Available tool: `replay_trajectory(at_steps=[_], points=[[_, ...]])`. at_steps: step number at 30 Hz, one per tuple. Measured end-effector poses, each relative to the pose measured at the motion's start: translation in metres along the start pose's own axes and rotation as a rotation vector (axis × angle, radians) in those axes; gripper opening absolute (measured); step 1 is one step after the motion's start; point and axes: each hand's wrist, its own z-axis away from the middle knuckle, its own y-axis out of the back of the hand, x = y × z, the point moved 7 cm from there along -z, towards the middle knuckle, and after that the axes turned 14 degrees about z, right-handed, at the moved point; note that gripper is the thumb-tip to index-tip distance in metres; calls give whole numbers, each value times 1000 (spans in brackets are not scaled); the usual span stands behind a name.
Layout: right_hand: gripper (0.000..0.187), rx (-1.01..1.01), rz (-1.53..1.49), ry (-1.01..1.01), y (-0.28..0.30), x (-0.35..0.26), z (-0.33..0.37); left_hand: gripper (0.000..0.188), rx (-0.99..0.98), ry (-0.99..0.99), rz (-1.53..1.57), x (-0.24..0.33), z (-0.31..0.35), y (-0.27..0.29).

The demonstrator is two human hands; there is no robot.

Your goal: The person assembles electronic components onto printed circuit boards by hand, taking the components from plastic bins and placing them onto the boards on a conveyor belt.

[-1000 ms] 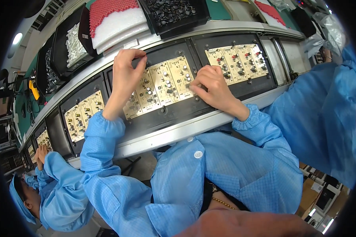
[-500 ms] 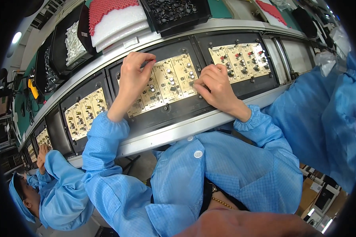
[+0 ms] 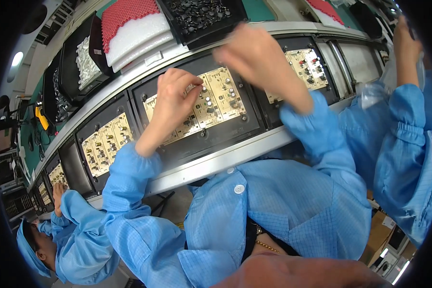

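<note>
My left hand (image 3: 174,100) hovers over the middle panel of tan circuit boards (image 3: 228,98), thumb and fingers pinched together. Whatever it pinches, if anything, is too small to make out. Capacitors and other small parts stand on these boards, which sit in a black carrier frame (image 3: 225,132). Part of the panel is hidden under my left hand and wrist. My right hand (image 3: 259,57) is raised, smeared by motion, between the middle panel and the right-hand board panel (image 3: 306,72). Its fingers point toward a black bin (image 3: 177,30) of small dark disc-shaped parts (image 3: 197,14).
A metal rail (image 3: 211,165) runs along the line's near edge. Beyond the line lie white foam sheets (image 3: 141,41), a red textured mat (image 3: 125,19) and a bin of white parts (image 3: 87,67). Co-workers in blue sit at left (image 3: 84,240) and stand at right (image 3: 408,144).
My right hand has left the middle panel's right edge and swung up and away toward the dark-parts bin. My left hand has shifted slightly right. The right co-worker's arm has come up into view.
</note>
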Motion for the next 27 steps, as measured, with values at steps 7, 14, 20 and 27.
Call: replay_trajectory(at_steps=[7, 14, 20, 27], points=[[14, 67, 255, -102, -109, 56, -100, 8, -121, 110, 163, -19, -28, -53], [14, 16, 289, -143, -117, 39, -85, 7, -116, -13, 104, -18, -26, -62], [34, -84, -236, -91, -62, -3, -17, 11, -94, -71, 271, -15, -28, -59], [32, 169, -205, -233, -8, -1, 41, 20, -59, -364, 63, -87, -5, -87]])
